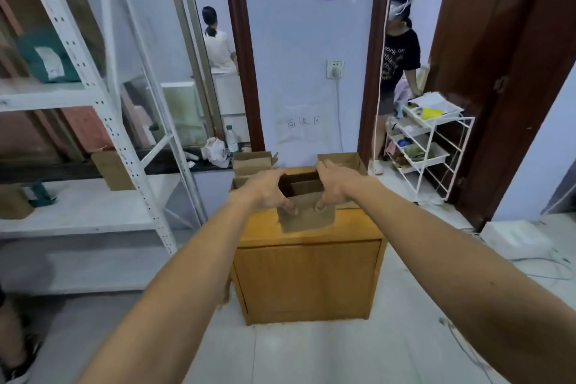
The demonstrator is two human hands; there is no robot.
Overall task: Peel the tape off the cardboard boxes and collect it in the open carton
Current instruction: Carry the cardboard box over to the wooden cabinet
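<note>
1. Storeroom with a recycling corner, by the look.
2. Left: white metal shelving (46, 100).
3. Middle: cardboard box (307, 218), open cartons (252, 162) on a low cabinet (305, 280).
4. Far wall: handwritten "回收区" sign (304, 125).
5. Right: wire rack (431, 146) of oddments.

Small brown cardboard box (307, 212), plain and unprinted, gripped at its upper edge by the left hand (268, 193) and right hand (335, 185), fingers curled over the rim, thumbs on the near face. Open at the top, dark inside, near flap hanging down toward the viewer. Held over the top of a wooden cabinet (307, 280). Behind it, left carton (252, 162) and right carton (343, 160), both brown, flaps raised, standing near the wall, a gap between them.
</note>
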